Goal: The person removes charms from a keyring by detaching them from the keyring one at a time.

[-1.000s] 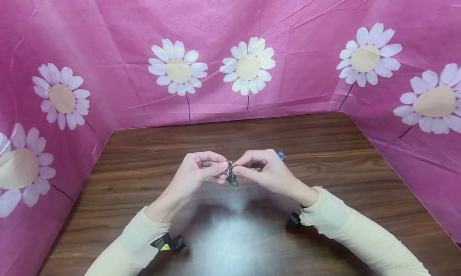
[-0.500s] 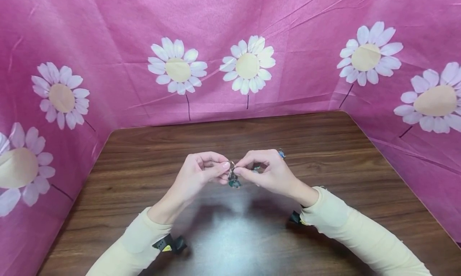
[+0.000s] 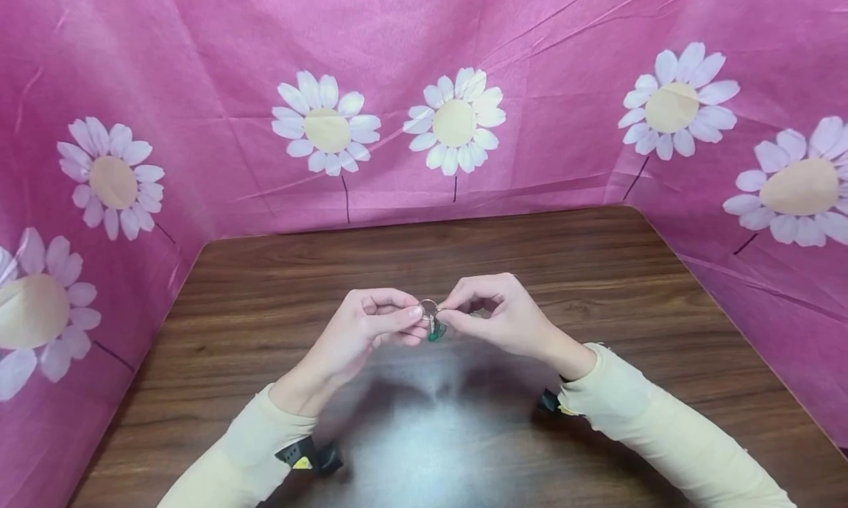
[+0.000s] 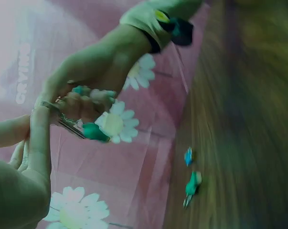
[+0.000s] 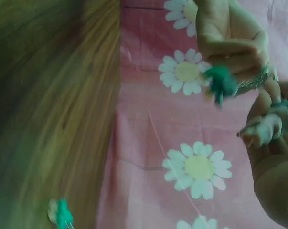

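Observation:
Between both hands is a metal key ring [image 3: 429, 301] with a green charm [image 3: 436, 333] hanging below it on a short chain. My left hand [image 3: 371, 324] pinches the ring's left side between thumb and forefinger. On the other side, the thumb and forefinger of my right hand [image 3: 506, 318] pinch the ring too. A pale figure-shaped charm with some teal [image 5: 268, 128] is tucked in the right hand's curled fingers; its attachment is unclear. In the left wrist view the green charm [image 4: 95, 132] dangles beside the right hand.
On the wooden table [image 3: 252, 272] lie a small blue item [image 4: 189, 156] and a green charm with a metal end [image 4: 193, 183]; the right hand hides them in the head view. A pink cloth [image 3: 397, 29] with daisies surrounds the table's back and sides.
The right hand has moved slightly right and the hands are a little farther apart, showing more of the ring. The blue item has gone out of sight behind the right hand in the head view.

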The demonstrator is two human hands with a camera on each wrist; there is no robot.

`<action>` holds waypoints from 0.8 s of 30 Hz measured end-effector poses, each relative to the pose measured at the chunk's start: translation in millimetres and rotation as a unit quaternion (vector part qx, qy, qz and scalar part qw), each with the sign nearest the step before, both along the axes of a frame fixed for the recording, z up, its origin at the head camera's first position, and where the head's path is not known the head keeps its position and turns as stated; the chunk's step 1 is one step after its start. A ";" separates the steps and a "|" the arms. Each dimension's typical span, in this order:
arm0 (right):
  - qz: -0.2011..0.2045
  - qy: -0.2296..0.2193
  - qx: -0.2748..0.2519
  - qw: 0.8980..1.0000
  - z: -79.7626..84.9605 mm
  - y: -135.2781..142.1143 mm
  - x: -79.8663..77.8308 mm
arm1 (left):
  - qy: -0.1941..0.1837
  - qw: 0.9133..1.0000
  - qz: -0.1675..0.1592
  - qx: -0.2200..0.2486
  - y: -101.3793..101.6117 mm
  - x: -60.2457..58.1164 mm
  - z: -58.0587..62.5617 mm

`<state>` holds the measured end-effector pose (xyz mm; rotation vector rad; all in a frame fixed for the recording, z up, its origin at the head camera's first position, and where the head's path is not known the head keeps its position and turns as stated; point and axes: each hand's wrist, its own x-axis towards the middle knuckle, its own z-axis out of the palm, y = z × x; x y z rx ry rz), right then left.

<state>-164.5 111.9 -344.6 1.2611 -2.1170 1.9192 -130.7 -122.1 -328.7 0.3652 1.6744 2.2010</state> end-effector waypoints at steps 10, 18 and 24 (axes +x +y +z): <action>0.019 -0.032 -0.003 0.999 3.0 8.0 -2.9 | -0.002 1.000 0.009 -0.011 -5.9 -1.9 1.7; 0.018 -0.109 0.027 0.993 6.1 29.3 -22.8 | 0.035 0.995 -0.017 -0.092 -16.6 -8.6 -5.4; 0.012 -0.161 0.059 0.985 -7.6 52.7 -39.7 | 0.031 0.987 -0.070 -0.141 -22.9 -8.2 -14.1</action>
